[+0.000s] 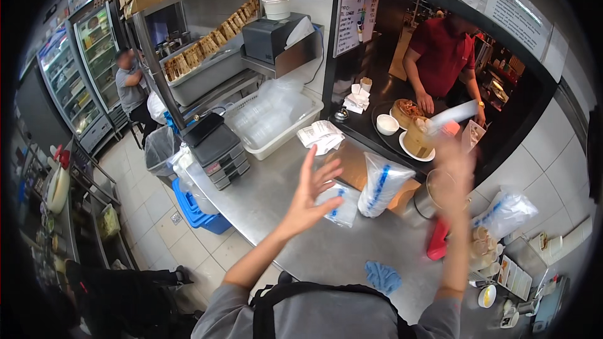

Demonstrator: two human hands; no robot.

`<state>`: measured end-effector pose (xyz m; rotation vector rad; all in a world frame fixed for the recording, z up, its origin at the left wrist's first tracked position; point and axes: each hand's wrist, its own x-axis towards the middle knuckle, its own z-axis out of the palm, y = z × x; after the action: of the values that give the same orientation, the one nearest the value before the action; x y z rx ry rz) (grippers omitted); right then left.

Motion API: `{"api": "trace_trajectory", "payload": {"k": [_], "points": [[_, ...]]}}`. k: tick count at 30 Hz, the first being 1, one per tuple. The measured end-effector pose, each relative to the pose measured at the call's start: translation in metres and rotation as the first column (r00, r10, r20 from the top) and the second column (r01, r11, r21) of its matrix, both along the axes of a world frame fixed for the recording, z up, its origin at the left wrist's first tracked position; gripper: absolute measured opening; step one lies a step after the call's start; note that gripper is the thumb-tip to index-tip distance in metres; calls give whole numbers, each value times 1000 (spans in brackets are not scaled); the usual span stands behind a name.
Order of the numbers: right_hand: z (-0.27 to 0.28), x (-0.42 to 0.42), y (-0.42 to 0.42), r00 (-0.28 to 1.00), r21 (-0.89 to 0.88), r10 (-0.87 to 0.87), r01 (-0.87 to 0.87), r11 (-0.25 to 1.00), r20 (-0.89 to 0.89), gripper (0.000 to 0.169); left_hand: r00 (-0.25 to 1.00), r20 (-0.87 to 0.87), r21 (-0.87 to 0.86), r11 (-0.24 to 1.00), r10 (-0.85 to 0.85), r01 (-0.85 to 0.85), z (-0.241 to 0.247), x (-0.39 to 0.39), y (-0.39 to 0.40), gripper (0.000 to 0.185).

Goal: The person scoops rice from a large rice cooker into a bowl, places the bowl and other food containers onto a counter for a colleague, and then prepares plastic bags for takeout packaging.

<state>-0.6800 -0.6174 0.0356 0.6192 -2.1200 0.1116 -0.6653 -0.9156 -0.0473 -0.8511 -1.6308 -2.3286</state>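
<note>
My left hand [308, 197], fingers spread and holding nothing, is raised above the stainless-steel counter [301, 254]. Beside it lies a flat clear plastic pack with blue print [343, 205], and a fuller plastic bag with a blue stripe [382, 183] stands a little to the right. My right hand [452, 167] is blurred, reaching up towards the serving window. A blurred white object [454, 114] shows just beyond it; whether I hold it is unclear. In the window, bamboo steamers [417, 136] with food and a white bowl [387, 124] stand on a dark round tray [384, 139].
Across the window stands a person in a red shirt [440, 56]. A crumpled blue cloth [382, 277], a red object [438, 240] and a steel container [424, 197] are on the counter. A white basket of clear plastic containers [264, 150] sits left. Another person [131, 84] is at the far left.
</note>
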Motion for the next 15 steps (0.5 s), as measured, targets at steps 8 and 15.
{"api": "trace_trajectory", "payload": {"k": [8, 15], "points": [[-124, 69, -134, 717, -258, 237, -83, 963, 655, 50, 913, 34, -164, 904, 406, -396, -95, -71, 23, 84], [-185, 144, -70, 766, -614, 75, 448, 649, 638, 45, 729, -401, -273, 687, 555, -674, -128, -203, -6, 24]]}}
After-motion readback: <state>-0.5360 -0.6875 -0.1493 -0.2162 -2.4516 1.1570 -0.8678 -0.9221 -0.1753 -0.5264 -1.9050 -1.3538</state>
